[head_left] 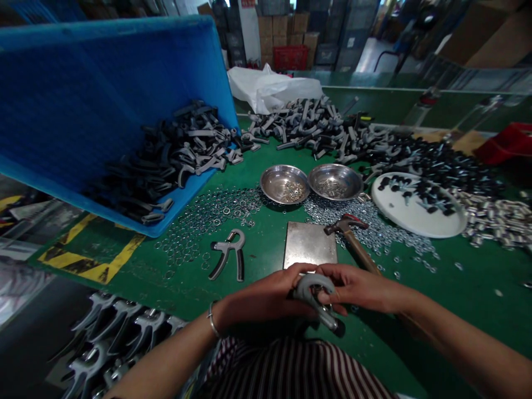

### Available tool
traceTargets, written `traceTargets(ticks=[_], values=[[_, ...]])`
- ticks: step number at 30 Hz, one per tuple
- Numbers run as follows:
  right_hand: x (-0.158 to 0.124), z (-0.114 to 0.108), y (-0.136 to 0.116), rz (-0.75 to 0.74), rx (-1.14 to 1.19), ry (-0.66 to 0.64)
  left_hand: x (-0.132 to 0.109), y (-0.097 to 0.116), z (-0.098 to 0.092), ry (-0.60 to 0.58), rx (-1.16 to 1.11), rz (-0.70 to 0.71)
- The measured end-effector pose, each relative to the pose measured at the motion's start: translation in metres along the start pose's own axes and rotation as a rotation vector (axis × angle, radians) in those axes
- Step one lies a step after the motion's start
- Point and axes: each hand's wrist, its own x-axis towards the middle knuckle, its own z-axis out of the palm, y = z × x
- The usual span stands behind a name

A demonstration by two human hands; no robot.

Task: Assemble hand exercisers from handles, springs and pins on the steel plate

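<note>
Left hand (266, 296) and right hand (359, 288) both clench one hand grip (315, 288), held close to the body so it's steady. Hammer (356, 246), plate (307, 246) and bowls (272, 183) sit just ahead, probably for easy reach.

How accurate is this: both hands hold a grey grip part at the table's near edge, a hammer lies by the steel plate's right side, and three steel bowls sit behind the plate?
One detail is wrong: the head view shows two steel bowls, not three. The rest stands: left hand and right hand hold the grey grip part, and the hammer lies by the steel plate.
</note>
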Motion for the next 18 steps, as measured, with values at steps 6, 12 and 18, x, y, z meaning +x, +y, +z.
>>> traceTargets(ticks=[6, 12, 18], values=[[-0.003, -0.002, -0.006, 0.059, 0.107, -0.138, 0.003, -0.004, -0.002, -0.047, -0.156, -0.074], [-0.003, -0.002, -0.004, -0.08, -0.024, 0.034, 0.009, -0.006, -0.002, -0.069, -0.337, -0.117], [-0.008, 0.015, 0.001, -0.137, -0.539, 0.478, 0.016, -0.032, 0.017, 0.241, -0.482, -0.077]])
